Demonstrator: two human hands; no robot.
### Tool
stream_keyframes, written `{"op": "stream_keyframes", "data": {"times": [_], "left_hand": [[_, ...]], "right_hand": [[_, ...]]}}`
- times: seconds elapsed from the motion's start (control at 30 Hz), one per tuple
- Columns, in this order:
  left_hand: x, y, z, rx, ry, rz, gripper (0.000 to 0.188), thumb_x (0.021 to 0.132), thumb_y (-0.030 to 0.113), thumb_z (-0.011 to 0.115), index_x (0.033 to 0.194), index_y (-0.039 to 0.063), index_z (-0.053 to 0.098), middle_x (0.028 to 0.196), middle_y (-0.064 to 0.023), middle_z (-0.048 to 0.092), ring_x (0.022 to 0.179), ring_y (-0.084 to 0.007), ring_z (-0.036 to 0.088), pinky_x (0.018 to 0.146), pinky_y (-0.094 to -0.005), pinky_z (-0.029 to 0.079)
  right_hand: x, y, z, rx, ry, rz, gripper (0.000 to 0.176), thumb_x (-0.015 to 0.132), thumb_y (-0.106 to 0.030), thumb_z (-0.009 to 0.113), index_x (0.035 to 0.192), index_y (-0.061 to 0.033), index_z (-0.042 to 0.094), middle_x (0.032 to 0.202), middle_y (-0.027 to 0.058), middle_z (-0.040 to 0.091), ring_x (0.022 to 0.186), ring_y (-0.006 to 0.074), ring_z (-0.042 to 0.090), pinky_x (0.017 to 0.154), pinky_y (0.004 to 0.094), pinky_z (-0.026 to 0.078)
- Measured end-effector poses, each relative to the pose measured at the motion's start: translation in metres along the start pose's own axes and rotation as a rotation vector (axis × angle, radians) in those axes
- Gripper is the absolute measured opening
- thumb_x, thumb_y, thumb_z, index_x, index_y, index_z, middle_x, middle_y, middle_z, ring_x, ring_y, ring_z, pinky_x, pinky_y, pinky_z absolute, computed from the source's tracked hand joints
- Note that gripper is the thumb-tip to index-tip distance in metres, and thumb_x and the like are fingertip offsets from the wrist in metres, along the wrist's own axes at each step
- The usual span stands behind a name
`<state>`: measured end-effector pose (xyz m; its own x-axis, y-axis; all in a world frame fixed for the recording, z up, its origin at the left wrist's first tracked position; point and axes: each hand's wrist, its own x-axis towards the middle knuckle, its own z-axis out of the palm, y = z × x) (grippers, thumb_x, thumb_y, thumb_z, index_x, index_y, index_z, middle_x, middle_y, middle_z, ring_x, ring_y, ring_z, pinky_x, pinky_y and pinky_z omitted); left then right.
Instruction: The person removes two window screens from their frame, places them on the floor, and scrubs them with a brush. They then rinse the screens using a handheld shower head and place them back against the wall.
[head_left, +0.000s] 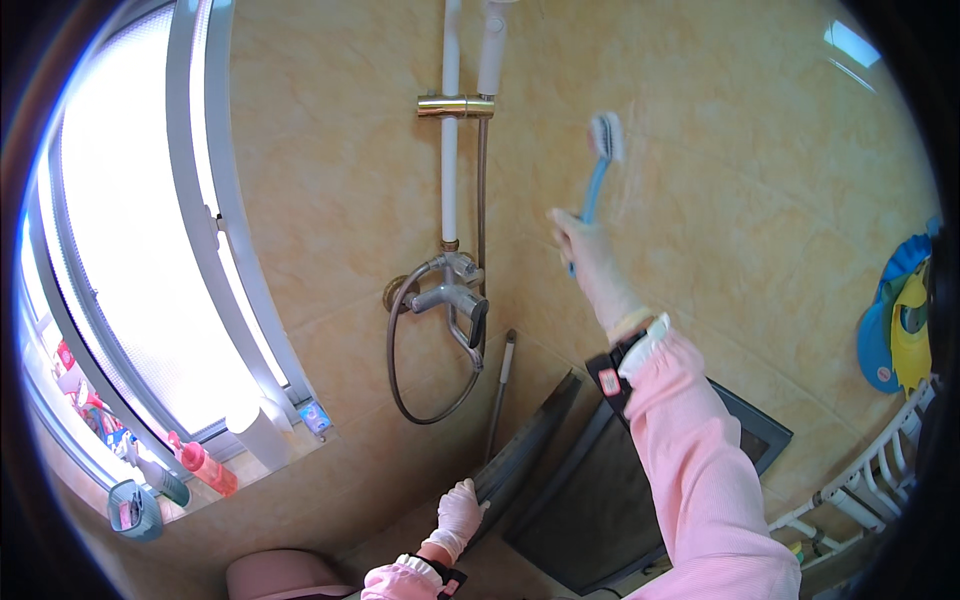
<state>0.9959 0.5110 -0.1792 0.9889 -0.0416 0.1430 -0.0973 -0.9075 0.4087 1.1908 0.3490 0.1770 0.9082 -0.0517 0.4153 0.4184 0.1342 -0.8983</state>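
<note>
My right hand (592, 251), in a white glove, grips the blue handle of a scrub brush (598, 184). The brush's white bristle head points up, in front of the beige tiled wall (720, 247); I cannot tell if it touches the tiles. Lower down, my gloved left hand (457, 517) is closed around the edge of a dark framed panel (525, 442), which stands tilted in the corner. A second dark panel with a grey frame (600, 499) leans against the right wall, partly hidden by my right sleeve.
A shower mixer (454, 300) with a looped hose and white riser pipe (449, 180) is fixed ahead. Several bottles, including a pink one (210, 469), line the sill of the window (142, 225). A pink tub (281, 576) sits below; a white rack (862, 487) is at right.
</note>
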Motion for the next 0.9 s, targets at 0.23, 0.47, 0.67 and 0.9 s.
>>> {"op": "stream_keyframes", "data": {"times": [0.23,0.47,0.67,0.9], "left_hand": [[-0.003,0.002,0.009,0.05,0.05,0.017,0.043,0.07,0.036,0.07,0.091,0.005,0.05,0.081,-0.0127,0.059,0.073,-0.0289,0.061,0.064,-0.0392,0.048],[-0.004,0.003,0.01,0.003,0.112,0.028,0.042,0.067,0.033,0.072,0.088,0.005,0.05,0.077,-0.0139,0.059,0.07,-0.0311,0.06,0.063,-0.0408,0.047],[-0.007,0.007,0.008,0.01,0.088,0.02,0.042,0.069,0.033,0.071,0.09,0.005,0.05,0.079,-0.0123,0.059,0.072,-0.0294,0.06,0.065,-0.0396,0.047],[-0.006,0.005,0.004,-0.038,0.152,0.029,0.045,0.066,0.033,0.072,0.093,0.004,0.051,0.081,-0.0134,0.058,0.073,-0.0314,0.058,0.066,-0.0414,0.046]], "right_hand": [[0.065,-0.045,0.075,-0.04,0.03,-0.212,0.031,0.076,-0.028,0.07,0.1,-0.0093,0.063,0.06,-0.0058,0.047,0.048,0.0064,0.036,0.045,0.0245,0.029],[0.118,-0.081,0.121,-0.168,0.129,-0.126,0.048,0.073,-0.026,0.073,0.112,-0.0065,0.056,0.085,0.0005,0.06,0.06,0.009,0.045,0.05,0.0276,0.035],[0.151,-0.08,0.135,-0.145,0.173,-0.302,0.036,0.072,-0.023,0.074,0.1,-0.0037,0.062,0.082,0.0028,0.063,0.061,0.0117,0.054,0.05,0.0297,0.041],[0.16,-0.1,0.138,-0.375,0.189,-0.215,0.038,0.067,-0.03,0.077,0.084,0.0025,0.065,0.073,0.0119,0.064,0.061,0.0202,0.061,0.056,0.0336,0.048]]}}
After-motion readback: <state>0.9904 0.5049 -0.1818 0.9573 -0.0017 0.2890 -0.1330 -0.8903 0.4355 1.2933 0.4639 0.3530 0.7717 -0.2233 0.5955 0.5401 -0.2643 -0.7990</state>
